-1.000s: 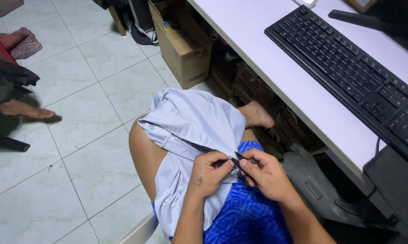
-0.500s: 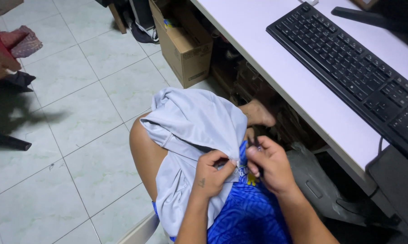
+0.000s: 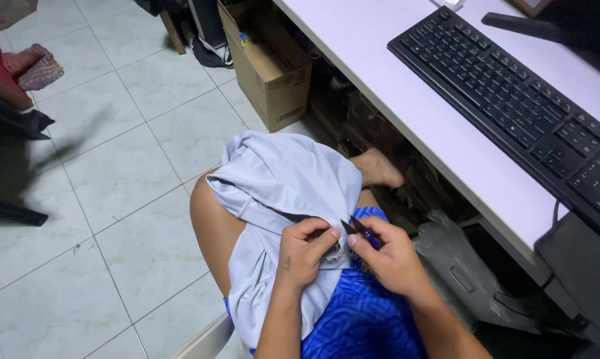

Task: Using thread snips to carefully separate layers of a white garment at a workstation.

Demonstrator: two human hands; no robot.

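The left hand [image 3: 306, 256] pinches a fold of the pale grey garment [image 3: 283, 193] that lies draped over the person's lap and knee, thumb and fingers closed on the cloth near a small patch at its edge. Right beside it, touching the same spot, the right hand [image 3: 390, 259] is clenched around a small dark thread cutter [image 3: 356, 229], whose pointed tip sticks out toward the left hand and meets the cloth between the two thumbs. Under both hands lie blue patterned shorts [image 3: 360, 319]. Beyond the hands, further from the body, a cardboard box [image 3: 270, 66] stands on the tiled floor [image 3: 127, 173]. To the right of the right hand runs the white worktop [image 3: 406, 86], with a black keyboard [image 3: 512, 100] on it, and a grey plastic bag [image 3: 459, 272] sits beneath its edge.
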